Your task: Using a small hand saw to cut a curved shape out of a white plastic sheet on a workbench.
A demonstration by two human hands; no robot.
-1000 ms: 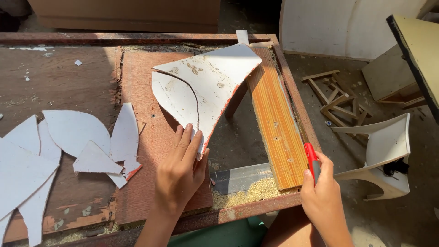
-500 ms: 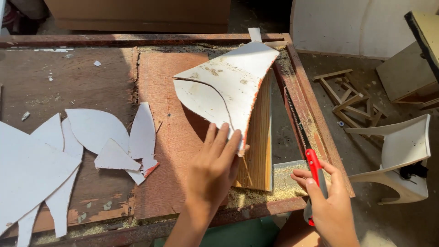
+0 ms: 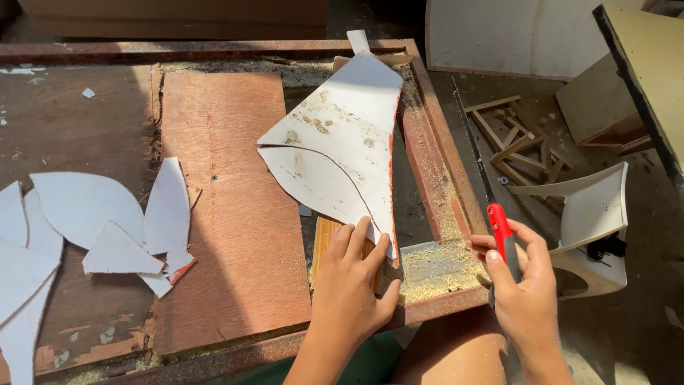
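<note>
Since 0.5 s ago, both hands have slid nearer the rusty tabletop frame [image 3: 456, 178]'s front edge.
Head view: left hand [image 3: 350, 285] lies flat, unclenched, pressing the white curved laminate sheet [image 3: 342, 153] over a wooden strip [image 3: 324, 239]; right hand [image 3: 524, 285] grips the red-handled thin-bladed saw [image 3: 501, 232] beside it, blade off the sheet, sawdust [image 3: 434, 274] between them.

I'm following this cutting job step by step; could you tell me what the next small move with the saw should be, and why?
Probably bring the saw blade over to the curved cut in the white panel. The right hand holds the red handle off to the side, clear of the panel, while the left hand presses the panel's lower tip down.
</note>
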